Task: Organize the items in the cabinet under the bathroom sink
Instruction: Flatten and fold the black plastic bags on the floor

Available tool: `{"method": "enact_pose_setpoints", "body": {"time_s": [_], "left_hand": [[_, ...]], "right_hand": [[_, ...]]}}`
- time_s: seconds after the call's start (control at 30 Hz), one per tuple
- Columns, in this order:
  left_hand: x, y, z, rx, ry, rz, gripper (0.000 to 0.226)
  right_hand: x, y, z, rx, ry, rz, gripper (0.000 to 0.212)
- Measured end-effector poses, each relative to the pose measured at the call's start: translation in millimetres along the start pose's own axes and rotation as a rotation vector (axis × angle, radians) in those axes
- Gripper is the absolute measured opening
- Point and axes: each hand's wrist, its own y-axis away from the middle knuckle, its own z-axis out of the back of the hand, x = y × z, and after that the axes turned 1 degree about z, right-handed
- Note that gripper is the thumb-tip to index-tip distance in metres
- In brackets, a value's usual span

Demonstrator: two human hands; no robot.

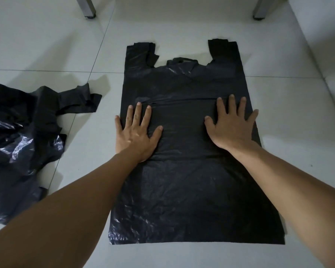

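Both hands lie flat with fingers spread, palms down, on a black plastic bag [186, 180]: the left hand [136, 132] presses near the bag's left edge, its little finger partly over the tile, and the right hand [231, 124] presses near the right edge. A crease runs across the bag between their fingertips. The bag is laid out flat on the tiled floor [85, 45], its long axis running away from the person, the straight bottom edge nearest and the two handle loops pointing away. To the left, apart from it, sits a crumpled heap of black bags [21, 136], one loose handle reaching toward the flat bag; the heap is cut off by the picture's left edge. At the top, two grey furniture legs [87, 7] stand on the floor, their upper parts out of view. Nothing covers the bag except the hands and forearms.
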Motion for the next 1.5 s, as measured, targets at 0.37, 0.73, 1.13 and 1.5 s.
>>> {"method": "enact_pose_setpoints", "body": {"time_s": [0.37,0.73,1.13,1.5], "left_hand": [[-6,-3,9,-0.012,-0.007,0.01,0.072],[-35,-93,18,0.012,0.028,-0.146,0.066],[-20,-106,14,-0.047,0.032,0.067,0.073],[-20,-107,12,-0.048,0.041,0.082,0.076]], "right_hand": [[30,-49,-4,-0.014,-0.031,0.173,0.078],[34,-52,-7,-0.01,0.02,0.144,0.076],[55,-78,12,0.013,0.053,0.172,0.075],[-8,-129,14,0.06,-0.02,-0.078,0.077]]}}
